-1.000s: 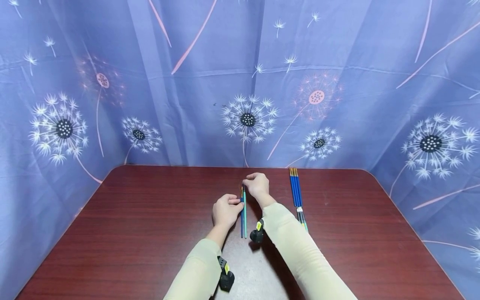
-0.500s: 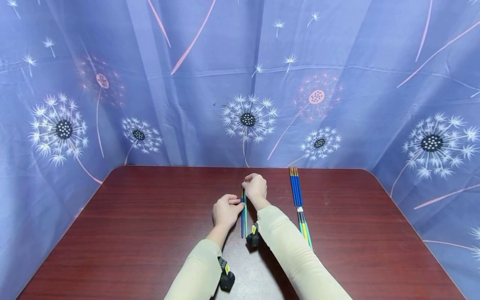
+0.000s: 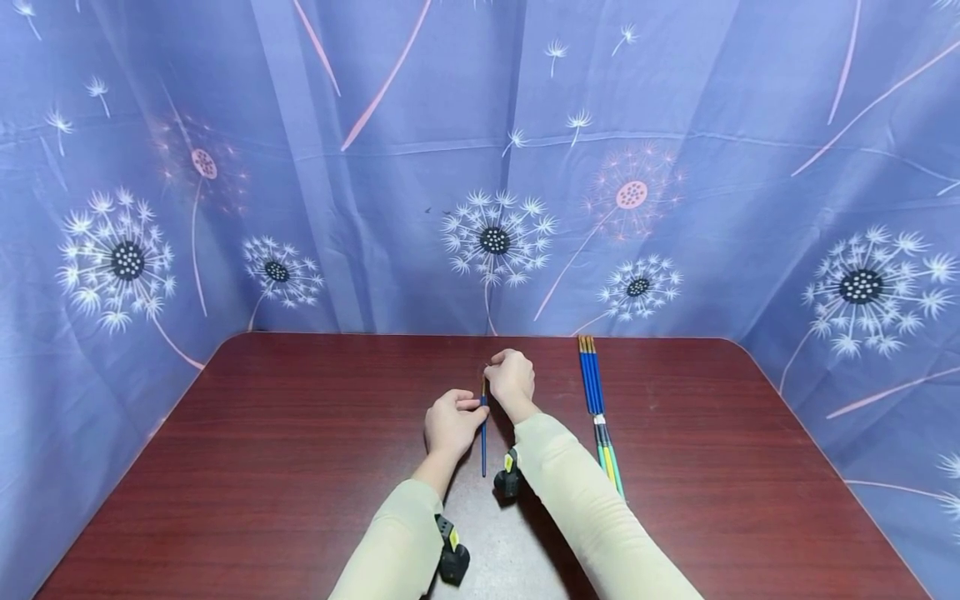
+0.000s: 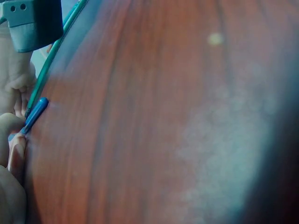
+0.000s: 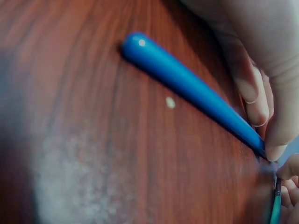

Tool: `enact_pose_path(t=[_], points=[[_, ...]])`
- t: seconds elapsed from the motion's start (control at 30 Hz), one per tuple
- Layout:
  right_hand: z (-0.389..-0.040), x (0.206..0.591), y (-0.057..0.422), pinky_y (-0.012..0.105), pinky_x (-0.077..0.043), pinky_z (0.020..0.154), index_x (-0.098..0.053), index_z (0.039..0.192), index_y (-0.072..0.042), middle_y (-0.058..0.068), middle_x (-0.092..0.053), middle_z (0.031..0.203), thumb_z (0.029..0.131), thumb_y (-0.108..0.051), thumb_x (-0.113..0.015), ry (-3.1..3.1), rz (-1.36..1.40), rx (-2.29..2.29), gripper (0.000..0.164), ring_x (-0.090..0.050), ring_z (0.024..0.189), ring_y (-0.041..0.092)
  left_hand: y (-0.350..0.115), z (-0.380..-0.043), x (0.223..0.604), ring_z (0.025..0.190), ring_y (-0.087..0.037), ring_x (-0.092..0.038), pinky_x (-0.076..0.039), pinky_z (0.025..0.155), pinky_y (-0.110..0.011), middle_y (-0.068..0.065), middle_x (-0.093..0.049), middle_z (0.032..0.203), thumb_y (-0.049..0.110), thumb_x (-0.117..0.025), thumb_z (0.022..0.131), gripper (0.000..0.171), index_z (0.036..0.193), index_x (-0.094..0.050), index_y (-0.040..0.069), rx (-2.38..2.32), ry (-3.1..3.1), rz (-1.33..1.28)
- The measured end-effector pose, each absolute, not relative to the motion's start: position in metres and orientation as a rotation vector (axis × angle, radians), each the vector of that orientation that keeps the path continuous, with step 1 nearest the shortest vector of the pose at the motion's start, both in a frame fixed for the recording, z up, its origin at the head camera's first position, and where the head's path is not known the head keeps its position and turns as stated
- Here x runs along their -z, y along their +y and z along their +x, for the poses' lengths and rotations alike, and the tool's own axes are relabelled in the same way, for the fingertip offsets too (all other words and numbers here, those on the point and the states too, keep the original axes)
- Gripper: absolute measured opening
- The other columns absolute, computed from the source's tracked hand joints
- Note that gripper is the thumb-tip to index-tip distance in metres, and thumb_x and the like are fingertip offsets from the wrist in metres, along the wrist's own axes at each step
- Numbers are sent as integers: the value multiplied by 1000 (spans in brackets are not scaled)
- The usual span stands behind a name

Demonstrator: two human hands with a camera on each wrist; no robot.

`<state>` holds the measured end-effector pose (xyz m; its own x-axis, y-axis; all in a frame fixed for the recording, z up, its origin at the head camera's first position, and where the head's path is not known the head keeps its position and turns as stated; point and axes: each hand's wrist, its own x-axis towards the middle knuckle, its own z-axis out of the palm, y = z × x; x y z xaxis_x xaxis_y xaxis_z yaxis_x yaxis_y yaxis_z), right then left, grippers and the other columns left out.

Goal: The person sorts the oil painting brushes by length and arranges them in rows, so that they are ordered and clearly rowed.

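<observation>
A slim blue paintbrush (image 3: 483,446) lies lengthwise at the table's middle. My left hand (image 3: 453,423) pinches it between thumb and fingers near the ferrule, and its rounded handle end shows large in the right wrist view. Just beyond, my right hand (image 3: 513,382) is at the brush's bristle end. In the left wrist view a green-handled paintbrush (image 4: 44,70) runs back from the right hand's fingers, which pinch it near its dark ferrule. The head view hides this green brush behind the right hand and sleeve; its handle (image 5: 276,207) also shows low in the right wrist view.
To the right, a row of blue paintbrushes (image 3: 591,375) reaches the table's back edge. Green and yellow brushes (image 3: 609,467) lie nearer, end to end with them, partly behind the right sleeve. A dandelion-patterned blue curtain (image 3: 390,250) hangs around the dark red table (image 3: 285,450).
The green paintbrush, seen beside the blue one before, is now out of sight in the head view. The right hand and forearm shifted slightly left, uncovering more of the green and yellow brushes.
</observation>
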<state>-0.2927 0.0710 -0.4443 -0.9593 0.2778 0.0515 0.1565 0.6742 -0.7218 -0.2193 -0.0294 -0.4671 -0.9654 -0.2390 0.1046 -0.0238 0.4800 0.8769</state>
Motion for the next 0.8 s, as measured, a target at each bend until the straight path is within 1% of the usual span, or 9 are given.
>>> enact_pose_path(t=[0.2, 0.3, 0.5, 0.8], points=[[-295, 445, 74, 42, -52, 77, -72, 87, -19, 3, -73, 91, 78, -21, -69, -2708, -359, -1177, 10, -67, 90, 30, -30, -218, 464, 78, -13, -72, -53, 75, -33, 0, -75, 87, 20, -77, 74, 30, 100, -69, 8, 1504, -2506, 224], [-297, 445, 76, 42, -52, 79, -73, 88, -18, 2, -73, 90, 78, -21, -70, -2689, -359, -1204, 10, -67, 92, 29, -30, -217, 463, 78, -13, -72, -53, 75, -33, 0, -75, 87, 20, -77, 74, 31, 101, -69, 8, 1497, -2512, 227], [-298, 438, 79, 38, -52, 82, -74, 89, -16, -1, -74, 84, 80, -20, -70, -2657, -299, -1211, 11, -68, 87, 22, -30, -217, 463, 78, -13, -72, -53, 76, -33, 0, -75, 88, 21, -77, 74, 30, 101, -69, 8, 1485, -2520, 224], [-297, 423, 85, 32, -54, 74, -75, 89, -9, 5, -75, 81, 77, -14, -71, -2575, -230, -1337, 13, -70, 77, 18, -29, -219, 466, 78, -12, -72, -53, 75, -33, 0, -75, 88, 21, -77, 75, 31, 102, -69, 9, 1498, -2522, 245]])
